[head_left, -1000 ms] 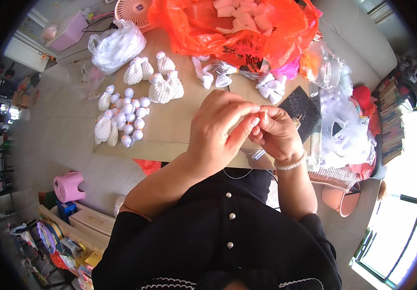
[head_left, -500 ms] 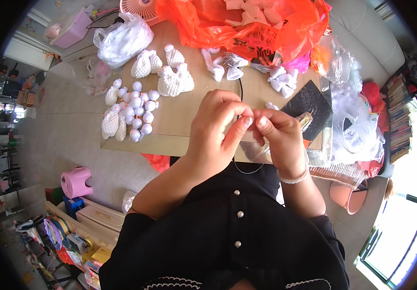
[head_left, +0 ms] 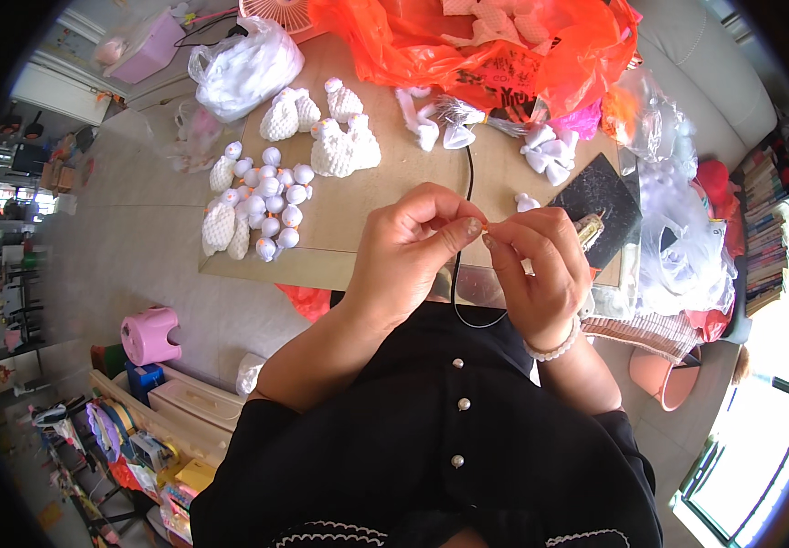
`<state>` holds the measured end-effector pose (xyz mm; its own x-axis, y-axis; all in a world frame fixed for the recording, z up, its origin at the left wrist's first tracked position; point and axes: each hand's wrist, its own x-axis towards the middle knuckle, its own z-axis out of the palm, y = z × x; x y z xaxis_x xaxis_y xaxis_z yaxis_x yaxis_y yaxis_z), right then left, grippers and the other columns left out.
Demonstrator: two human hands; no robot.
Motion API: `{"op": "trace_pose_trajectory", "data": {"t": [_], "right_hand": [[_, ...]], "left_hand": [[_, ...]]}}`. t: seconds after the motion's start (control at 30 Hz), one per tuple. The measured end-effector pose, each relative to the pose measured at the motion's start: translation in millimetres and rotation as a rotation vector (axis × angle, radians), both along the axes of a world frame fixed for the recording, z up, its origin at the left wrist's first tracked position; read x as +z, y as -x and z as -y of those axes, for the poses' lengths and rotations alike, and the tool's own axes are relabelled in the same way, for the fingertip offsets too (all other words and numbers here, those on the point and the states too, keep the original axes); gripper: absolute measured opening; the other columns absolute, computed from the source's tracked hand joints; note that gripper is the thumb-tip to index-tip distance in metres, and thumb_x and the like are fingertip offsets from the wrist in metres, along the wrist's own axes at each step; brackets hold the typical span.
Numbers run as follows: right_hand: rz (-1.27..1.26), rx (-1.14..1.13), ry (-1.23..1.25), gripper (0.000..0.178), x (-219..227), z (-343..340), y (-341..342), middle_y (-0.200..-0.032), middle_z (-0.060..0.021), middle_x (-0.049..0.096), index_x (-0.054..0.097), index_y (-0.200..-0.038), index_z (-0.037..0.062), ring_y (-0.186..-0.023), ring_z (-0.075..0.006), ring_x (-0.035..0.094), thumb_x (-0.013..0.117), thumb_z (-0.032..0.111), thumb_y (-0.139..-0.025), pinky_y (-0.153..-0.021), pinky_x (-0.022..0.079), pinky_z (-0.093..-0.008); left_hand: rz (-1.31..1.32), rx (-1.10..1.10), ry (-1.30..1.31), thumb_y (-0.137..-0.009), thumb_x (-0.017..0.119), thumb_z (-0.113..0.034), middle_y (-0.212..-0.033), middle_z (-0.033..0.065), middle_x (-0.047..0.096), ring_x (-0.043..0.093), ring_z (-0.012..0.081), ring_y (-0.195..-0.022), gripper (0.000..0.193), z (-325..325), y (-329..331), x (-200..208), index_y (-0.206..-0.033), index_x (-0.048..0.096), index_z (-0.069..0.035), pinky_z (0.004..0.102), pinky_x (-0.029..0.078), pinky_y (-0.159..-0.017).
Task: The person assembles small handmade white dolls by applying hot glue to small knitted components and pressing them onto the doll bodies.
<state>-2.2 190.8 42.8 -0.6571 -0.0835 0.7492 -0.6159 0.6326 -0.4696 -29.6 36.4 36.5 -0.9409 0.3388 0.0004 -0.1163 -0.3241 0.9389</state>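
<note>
Tan tabletop (head_left: 343,205) sat at 12 o'clock; left hand (head_left: 410,258) and right hand (head_left: 545,274) both pinched fingertip-tight on some tiny orange bit (head_left: 486,228), left's 2 o'clock, right's 10.

A tiny orange piece (head_left: 485,228), little more than a speck of colour, is pinched at the fingertips where the person's left hand (head_left: 413,251) and right hand (head_left: 545,265) meet. Thumb and forefinger close in from either side, covering most of it, so only a bit of bright orange shows in the narrow space between the nails. Its full shape, material and tilt cannot be made out. It is held up in front of the body, seen against the tan tabletop (head_left: 321,215) near its closest edge.
</note>
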Motion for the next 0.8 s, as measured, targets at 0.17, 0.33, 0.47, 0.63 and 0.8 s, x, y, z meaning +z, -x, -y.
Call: {"op": "trace_pose_trajectory", "data": {"t": [0.17, 0.33, 0.47, 0.63, 0.8], "right_hand": [[0.089, -0.043, 0.023, 0.018, -0.2, 1.4, -3.1, -0.079, -0.0093, 0.059, 0.06, -0.085, -0.0004, -0.065, -0.0211, 0.057, 0.071, -0.005, -0.07, -0.056, 0.045, -0.0295], [0.498, 0.024, 0.466, 0.009, -5.4, -3.3, -6.8, -0.08, -0.0047, 0.061, 0.059, -0.084, -0.0008, -0.059, -0.0085, 0.053, 0.067, 0.003, -0.082, -0.053, 0.044, -0.0214], [0.707, 0.095, 0.661, 0.011, -2.7, -4.5, -9.4, -0.078, -0.0014, 0.061, 0.06, -0.087, -0.0012, -0.062, -0.0042, 0.052, 0.065, 0.009, -0.087, -0.055, 0.043, -0.0192], [0.844, 0.164, 0.791, 0.011, 0.7, -6.4, -12.4, -0.076, 0.0008, 0.06, 0.062, -0.089, -0.0004, -0.064, -0.0023, 0.051, 0.063, 0.01, -0.089, -0.055, 0.042, -0.0187], [0.683, 0.069, 0.398, 0.009, 13.1, -17.3, -16.9, -0.073, -0.0051, 0.061, 0.064, -0.084, -0.0011, -0.06, -0.0092, 0.055, 0.063, 0.007, -0.087, -0.055, 0.043, -0.0218]], "left_hand": [[-0.056, 0.0, 0.043, -0.086, 0.065, -0.002, -0.085, 0.0032, 0.061, 0.056, 0.0094, -0.076, 0.007, -1.6, -1.4, -0.4, -0.092, 0.063, 0.001, 0.0241, 0.046, -0.071], [-0.708, 0.285, 0.402, -0.076, 0.071, 0.001, -0.091, 0.0084, 0.057, 0.057, 0.0186, -0.082, 0.019, -6.2, 2.5, -1.9, -0.094, 0.066, -0.004, 0.0294, 0.047, -0.072], [-1.044, 0.41, 0.588, -0.067, 0.074, 0.003, -0.094, 0.0096, 0.054, 0.055, 0.0236, -0.088, 0.025, -4.3, 4.4, 1.9, -0.089, 0.069, -0.005, 0.0328, 0.046, -0.072], [-1.122, 0.411, 0.631, -0.067, 0.073, 0.003, -0.094, 0.0085, 0.053, 0.054, 0.0243, -0.087, 0.02, -5.6, 4.5, 3.8, -0.084, 0.067, -0.003, 0.0332, 0.046, -0.072], [-0.779, 0.314, 0.426, -0.079, 0.067, 0.002, -0.09, 0.0089, 0.056, 0.055, 0.0209, -0.081, 0.01, -7.5, 1.7, -6.7, -0.086, 0.062, -0.002, 0.0301, 0.045, -0.07]]}}
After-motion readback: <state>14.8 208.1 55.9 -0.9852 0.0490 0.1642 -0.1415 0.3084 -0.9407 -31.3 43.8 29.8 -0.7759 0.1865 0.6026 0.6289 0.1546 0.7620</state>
